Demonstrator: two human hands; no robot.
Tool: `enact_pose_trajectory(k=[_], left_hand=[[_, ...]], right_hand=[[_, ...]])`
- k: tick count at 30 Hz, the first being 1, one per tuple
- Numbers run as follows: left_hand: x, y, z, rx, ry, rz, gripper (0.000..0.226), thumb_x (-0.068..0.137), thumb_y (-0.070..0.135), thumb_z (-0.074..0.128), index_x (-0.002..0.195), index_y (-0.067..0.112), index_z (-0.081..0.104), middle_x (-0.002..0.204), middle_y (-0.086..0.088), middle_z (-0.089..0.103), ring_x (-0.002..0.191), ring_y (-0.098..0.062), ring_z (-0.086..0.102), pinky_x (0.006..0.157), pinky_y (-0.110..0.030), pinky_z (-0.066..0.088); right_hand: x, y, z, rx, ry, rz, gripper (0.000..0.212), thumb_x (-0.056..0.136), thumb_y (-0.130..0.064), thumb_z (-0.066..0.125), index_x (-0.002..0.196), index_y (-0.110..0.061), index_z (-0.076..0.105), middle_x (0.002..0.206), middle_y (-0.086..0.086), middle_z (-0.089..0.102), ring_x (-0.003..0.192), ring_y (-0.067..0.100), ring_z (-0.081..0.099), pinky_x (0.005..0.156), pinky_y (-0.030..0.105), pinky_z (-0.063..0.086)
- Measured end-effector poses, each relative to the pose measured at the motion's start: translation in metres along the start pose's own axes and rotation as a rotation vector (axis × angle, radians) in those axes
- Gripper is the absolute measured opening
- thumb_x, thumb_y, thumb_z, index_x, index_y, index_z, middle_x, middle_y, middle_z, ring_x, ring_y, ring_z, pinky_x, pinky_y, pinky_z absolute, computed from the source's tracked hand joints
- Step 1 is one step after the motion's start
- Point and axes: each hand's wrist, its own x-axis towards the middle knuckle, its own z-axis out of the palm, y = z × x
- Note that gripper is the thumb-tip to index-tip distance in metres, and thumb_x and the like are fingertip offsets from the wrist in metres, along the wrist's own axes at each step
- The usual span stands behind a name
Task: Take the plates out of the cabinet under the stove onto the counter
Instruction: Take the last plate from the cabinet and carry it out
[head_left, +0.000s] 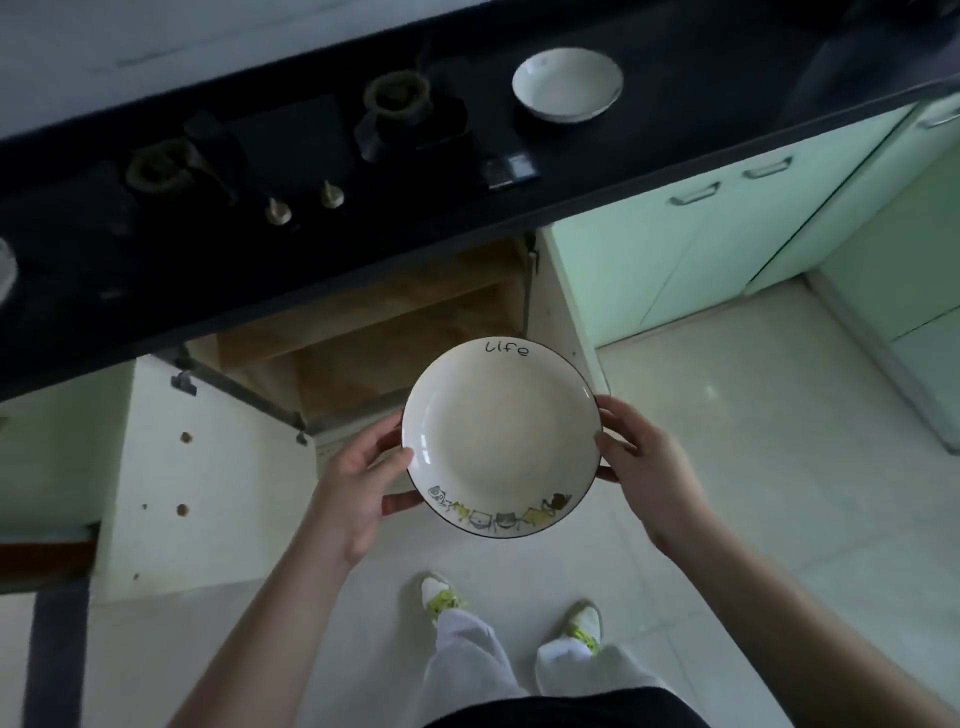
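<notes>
A white plate (501, 436) with a dark rim, the word "life" and small cartoon figures is held level in front of me, above the floor. My left hand (358, 483) grips its left edge, thumb on top. My right hand (641, 457) grips its right edge the same way. Behind the plate the cabinet (384, 332) under the stove stands open, its wooden shelves visible. A white bowl-like plate (567, 85) sits on the black counter (649, 119) to the right of the stove.
The gas stove (291, 145) with two burners and two knobs is set in the counter. The open white cabinet door (202, 467) stands at my left. Shut green cabinets (701, 249) run to the right. My feet stand on pale floor tiles (753, 493).
</notes>
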Motion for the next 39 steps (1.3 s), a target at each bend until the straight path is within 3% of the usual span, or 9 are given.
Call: enact_pose_trajectory(k=[3, 6, 16, 19, 25, 28, 34, 39], left_hand=[[-0.015, 0.016, 0.049, -0.043, -0.015, 0.015, 0.041, 0.094, 0.006, 0.060, 0.107, 0.043, 0.071, 0.114, 0.008, 0.072, 0.108, -0.022, 0.065, 0.062, -0.037, 0.060], [-0.024, 0.032, 0.090, -0.065, -0.059, 0.004, 0.040, 0.093, 0.003, 0.059, 0.114, 0.036, 0.069, 0.121, 0.000, 0.070, 0.110, -0.025, 0.063, 0.059, -0.036, 0.058], [0.003, 0.075, 0.185, -0.054, -0.232, -0.069, 0.039, 0.094, -0.002, 0.054, 0.126, 0.020, 0.061, 0.129, -0.013, 0.064, 0.106, -0.025, 0.060, 0.058, -0.036, 0.057], [0.022, 0.085, 0.202, -0.053, -0.307, -0.070, 0.037, 0.094, -0.002, 0.055, 0.120, 0.023, 0.064, 0.127, -0.010, 0.065, 0.105, -0.024, 0.061, 0.060, -0.037, 0.058], [0.057, 0.104, 0.244, 0.023, -0.418, -0.094, 0.035, 0.094, -0.002, 0.055, 0.118, 0.022, 0.065, 0.117, -0.004, 0.069, 0.103, -0.025, 0.063, 0.062, -0.040, 0.058], [0.067, 0.112, 0.273, 0.060, -0.464, -0.076, 0.035, 0.094, -0.002, 0.056, 0.114, 0.024, 0.067, 0.112, -0.001, 0.070, 0.096, -0.020, 0.065, 0.056, -0.037, 0.057], [0.079, 0.123, 0.353, 0.101, -0.490, -0.087, 0.033, 0.094, -0.002, 0.056, 0.114, 0.022, 0.070, 0.110, -0.001, 0.073, 0.095, -0.019, 0.068, 0.062, -0.039, 0.060], [0.085, 0.131, 0.437, 0.118, -0.485, -0.074, 0.036, 0.094, -0.004, 0.054, 0.120, 0.018, 0.066, 0.113, -0.004, 0.071, 0.092, -0.016, 0.069, 0.061, -0.037, 0.060]], right_hand=[[-0.020, -0.023, -0.050, -0.055, 0.033, -0.082, 0.047, 0.095, 0.004, 0.046, 0.110, -0.036, 0.065, 0.105, -0.019, 0.072, 0.088, 0.006, 0.070, 0.067, 0.017, 0.056], [-0.034, -0.041, -0.095, -0.067, 0.077, -0.114, 0.046, 0.095, 0.003, 0.047, 0.108, -0.037, 0.066, 0.103, -0.023, 0.071, 0.088, 0.004, 0.070, 0.065, 0.016, 0.055], [-0.024, -0.063, -0.167, -0.041, 0.290, -0.032, 0.038, 0.094, 0.001, 0.049, 0.113, -0.025, 0.068, 0.105, -0.017, 0.072, 0.084, 0.003, 0.069, 0.063, 0.023, 0.059], [-0.016, -0.068, -0.179, -0.024, 0.338, -0.014, 0.037, 0.095, 0.001, 0.049, 0.115, -0.024, 0.067, 0.108, -0.012, 0.073, 0.088, 0.007, 0.070, 0.069, 0.029, 0.061], [-0.003, -0.067, -0.209, 0.064, 0.443, 0.011, 0.035, 0.096, -0.001, 0.050, 0.118, -0.023, 0.066, 0.109, -0.009, 0.073, 0.088, 0.005, 0.070, 0.065, 0.026, 0.059], [0.000, -0.064, -0.230, 0.122, 0.482, 0.015, 0.035, 0.096, -0.002, 0.050, 0.115, -0.026, 0.067, 0.107, -0.010, 0.073, 0.089, 0.006, 0.070, 0.065, 0.028, 0.059], [0.025, -0.067, -0.303, 0.167, 0.514, 0.009, 0.035, 0.097, -0.003, 0.051, 0.109, -0.031, 0.068, 0.104, -0.011, 0.075, 0.090, 0.007, 0.070, 0.067, 0.032, 0.060], [0.052, -0.076, -0.378, 0.201, 0.495, -0.032, 0.038, 0.097, -0.004, 0.052, 0.100, -0.039, 0.068, 0.098, -0.016, 0.075, 0.087, 0.004, 0.071, 0.060, 0.022, 0.057]])
